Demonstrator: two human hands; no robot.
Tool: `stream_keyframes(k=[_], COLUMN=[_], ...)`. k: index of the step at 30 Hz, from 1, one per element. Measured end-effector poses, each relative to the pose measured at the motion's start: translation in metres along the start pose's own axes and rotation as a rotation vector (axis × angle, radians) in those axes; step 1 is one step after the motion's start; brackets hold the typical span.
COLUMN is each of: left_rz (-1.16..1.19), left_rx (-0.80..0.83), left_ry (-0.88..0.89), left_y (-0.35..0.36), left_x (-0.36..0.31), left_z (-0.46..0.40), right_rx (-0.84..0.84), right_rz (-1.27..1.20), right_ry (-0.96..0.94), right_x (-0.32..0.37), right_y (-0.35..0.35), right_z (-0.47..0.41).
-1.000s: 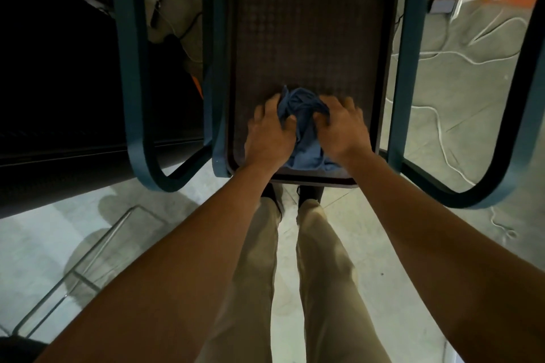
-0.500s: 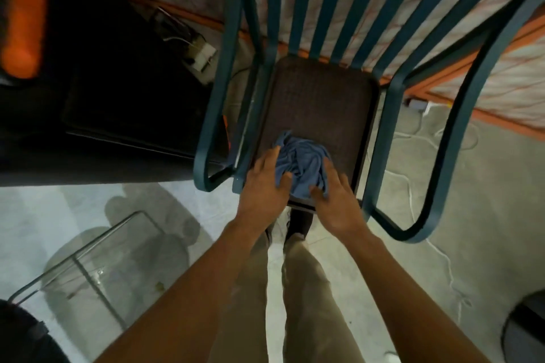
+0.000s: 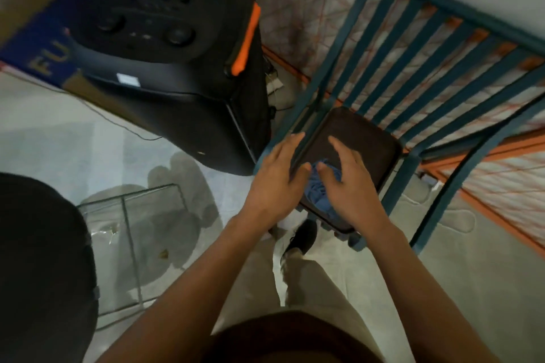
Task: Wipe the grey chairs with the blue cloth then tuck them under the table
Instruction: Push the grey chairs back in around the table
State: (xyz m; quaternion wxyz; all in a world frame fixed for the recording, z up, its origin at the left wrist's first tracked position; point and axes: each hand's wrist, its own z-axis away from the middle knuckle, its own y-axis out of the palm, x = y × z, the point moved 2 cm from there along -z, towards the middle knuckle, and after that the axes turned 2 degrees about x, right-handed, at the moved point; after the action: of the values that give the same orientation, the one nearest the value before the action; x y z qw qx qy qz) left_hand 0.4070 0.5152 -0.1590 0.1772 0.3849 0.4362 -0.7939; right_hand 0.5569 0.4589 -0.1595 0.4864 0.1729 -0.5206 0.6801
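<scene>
A chair with a teal metal frame (image 3: 436,50) and a dark woven seat (image 3: 362,138) stands in front of me, its slatted back to the upper right. A crumpled blue cloth (image 3: 320,193) lies at the seat's front edge. My left hand (image 3: 274,186) is over the seat's left rail with its fingers straight and its thumb beside the cloth. My right hand (image 3: 348,183) is spread over the cloth, fingers straight, hiding its right part. I cannot tell whether either palm touches the cloth.
A big black speaker (image 3: 165,74) with an orange strip stands left of the chair, against a cardboard box (image 3: 35,50). A glass tank (image 3: 132,233) sits on the pale floor at the lower left, next to a dark round object (image 3: 38,259). My shoe (image 3: 300,237) is by the seat's front.
My head has risen and turned left, so the chair now sits at the right and looks smaller. Both hands have lifted and straightened their fingers over the cloth.
</scene>
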Motion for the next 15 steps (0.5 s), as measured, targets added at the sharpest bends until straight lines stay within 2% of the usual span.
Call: stream_keyframes(k=[7,15], left_rz=[0.057,0.041], left_rx=[-0.242,-0.516], left_ry=[0.015,0.007], left_y=[-0.086,-0.177], left_x=[-0.019,-0.004], left_z=[0.056,0.120], right_rx=[0.051,0.150], right_rz=[0.051,0.084], right_ry=[-0.253,-0.520], right_x=[0.096,0.205], right_y=[-0.008,0.033], right_z=[0.014,0.028])
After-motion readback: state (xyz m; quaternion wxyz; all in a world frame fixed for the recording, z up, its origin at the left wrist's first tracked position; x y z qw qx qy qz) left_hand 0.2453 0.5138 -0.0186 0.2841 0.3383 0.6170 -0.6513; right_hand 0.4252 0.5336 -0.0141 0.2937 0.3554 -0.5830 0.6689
